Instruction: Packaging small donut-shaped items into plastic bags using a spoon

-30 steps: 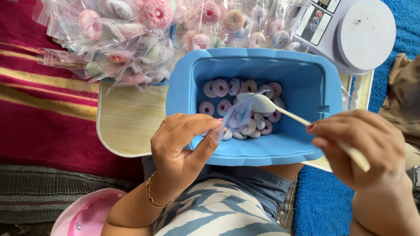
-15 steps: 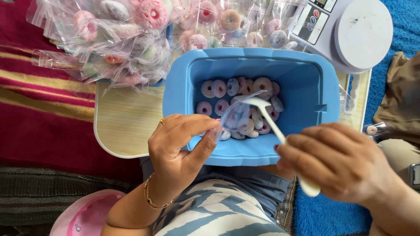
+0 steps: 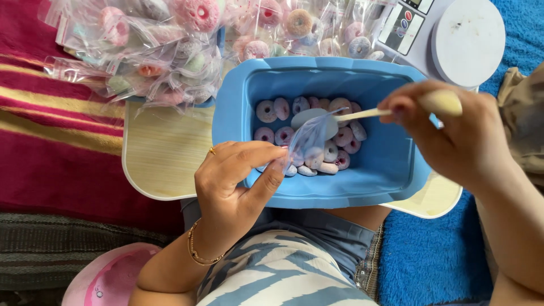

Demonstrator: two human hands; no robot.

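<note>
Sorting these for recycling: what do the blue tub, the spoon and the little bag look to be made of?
Blue tub: likely moulded plastic, with a smooth, softly glossy wall and rounded rim. Spoon: pale cream and matte, probably plastic, though wood cannot be ruled out. Little bag: thin clear plastic film, see-through and crinkled, pinched by the left hand.

The white scale (image 3: 453,37) is cut off by the top edge, its display too small to read. The pink dish (image 3: 107,277) runs off the bottom edge. The spoon (image 3: 340,115) handle is partly hidden inside the right hand (image 3: 447,133), and its bowl sits blurred behind the small clear bag (image 3: 306,144).
</note>
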